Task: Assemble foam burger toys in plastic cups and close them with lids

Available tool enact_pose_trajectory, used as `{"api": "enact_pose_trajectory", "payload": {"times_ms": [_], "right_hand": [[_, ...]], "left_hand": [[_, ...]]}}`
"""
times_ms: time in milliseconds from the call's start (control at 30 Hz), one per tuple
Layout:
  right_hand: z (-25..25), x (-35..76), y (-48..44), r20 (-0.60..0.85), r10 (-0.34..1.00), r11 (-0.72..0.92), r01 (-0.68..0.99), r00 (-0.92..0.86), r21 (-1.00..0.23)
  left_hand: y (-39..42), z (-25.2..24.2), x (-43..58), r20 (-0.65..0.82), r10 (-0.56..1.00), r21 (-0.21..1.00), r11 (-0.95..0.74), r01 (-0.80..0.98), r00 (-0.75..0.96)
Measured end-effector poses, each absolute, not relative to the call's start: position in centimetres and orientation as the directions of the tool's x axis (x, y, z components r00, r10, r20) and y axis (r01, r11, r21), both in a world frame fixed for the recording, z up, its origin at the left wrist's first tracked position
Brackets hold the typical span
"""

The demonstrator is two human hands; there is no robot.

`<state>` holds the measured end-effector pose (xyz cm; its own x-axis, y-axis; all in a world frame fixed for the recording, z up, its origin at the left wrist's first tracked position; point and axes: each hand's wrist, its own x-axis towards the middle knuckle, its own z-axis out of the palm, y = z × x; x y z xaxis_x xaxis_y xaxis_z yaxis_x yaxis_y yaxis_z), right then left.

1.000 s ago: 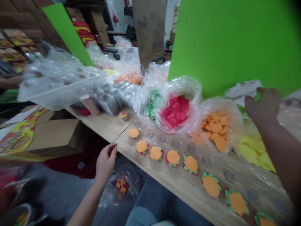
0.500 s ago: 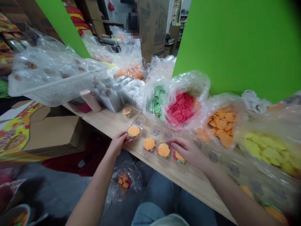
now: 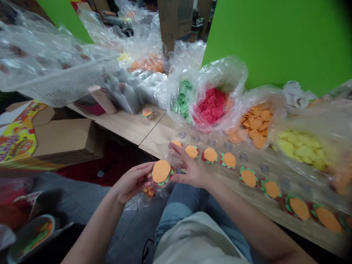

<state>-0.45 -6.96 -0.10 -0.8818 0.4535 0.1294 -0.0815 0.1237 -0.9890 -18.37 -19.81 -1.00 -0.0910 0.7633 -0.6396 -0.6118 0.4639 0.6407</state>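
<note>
- Your left hand (image 3: 131, 181) cradles a felt burger (image 3: 161, 172) with an orange top and green trim, just off the table's front edge, its fingers pressed together and curled beneath it.
- Your right hand (image 3: 191, 169) is beside the burger, its fingers (image 3: 180, 152) spread wide; the thumb seems to touch the burger's side, though that is hard to tell at this angle.
- Those spread fingertips sit over a row of felt burgers (image 3: 210, 154), so a careless sweep could knock one or shift its spacing.
- With so light a hold, the burger's loose layers could slip apart and drop towards the clear plastic bag (image 3: 143, 203) below your hands, which holds more burger pieces.
- A sideways move of your right wrist could also snag the bulging bag of red felt circles (image 3: 210, 106) or the bag of orange felt circles (image 3: 257, 121), both standing open behind the row.
- The front edge of the wooden table (image 3: 123, 126) runs just past your hands, with your jeans-covered legs (image 3: 178, 205) beneath it.
- Open room lies over your lap and along the bare wood left of the row, towards the lone burger (image 3: 147, 113).
</note>
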Motion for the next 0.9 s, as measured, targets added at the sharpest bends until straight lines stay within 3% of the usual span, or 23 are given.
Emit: {"api": "enact_pose_trajectory", "payload": {"times_ms": [67,133,300,400,500,567,633,700,767,900], "right_hand": [[0.6,1.9,-7.3,0.155,0.327,0.349,-0.033,-0.932,-0.936],[0.6,3.6,-7.7,0.16,0.274,0.467,-0.015,-0.948,-0.884],[-0.6,6.3,-8.2,0.266,0.453,0.524,0.013,-0.851,-0.852],[-1.0,7.5,-8.1,0.296,0.471,0.518,-0.011,-0.831,-0.856],[-1.4,8.4,-8.4,0.249,0.667,0.34,-0.011,-0.702,-0.94],[-2.0,8.9,-9.1,0.053,0.849,0.045,-0.028,-0.526,-0.999],[-2.6,9.7,-9.9,-0.225,0.873,-0.284,-0.076,-0.432,-0.956],[-3.1,10.7,-10.4,-0.376,0.813,-0.467,-0.112,-0.445,-0.877],[-3.4,12.0,-10.5,-0.348,0.817,-0.456,-0.148,-0.459,-0.877],[-3.6,14.3,-10.0,-0.147,0.856,-0.207,-0.068,-0.497,-0.976]], "left_hand": [[-19.3,-0.8,-17.2,-0.627,0.779,0.636,0.494,-0.593,-0.023],[-18.7,-0.5,-15.9,-0.622,0.783,0.645,0.517,-0.562,0.006],[-17.5,0.5,-12.7,-0.638,0.763,0.582,0.566,-0.584,0.105],[-17.1,0.7,-11.0,-0.596,0.801,0.641,0.516,-0.568,0.054],[-17.0,0.2,-8.9,-0.563,0.823,0.725,0.449,-0.523,-0.073],[-17.0,-0.5,-7.2,-0.551,0.826,0.738,0.417,-0.53,-0.118],[-17.0,-1.5,-5.5,-0.534,0.832,0.743,0.377,-0.554,-0.15],[-17.1,-2.3,-3.8,-0.523,0.837,0.742,0.352,-0.571,-0.164],[-17.1,-2.8,-2.5,-0.509,0.847,0.742,0.339,-0.579,-0.156],[-16.6,-2.6,-0.6,-0.494,0.869,0.718,0.383,-0.581,-0.038]]}}
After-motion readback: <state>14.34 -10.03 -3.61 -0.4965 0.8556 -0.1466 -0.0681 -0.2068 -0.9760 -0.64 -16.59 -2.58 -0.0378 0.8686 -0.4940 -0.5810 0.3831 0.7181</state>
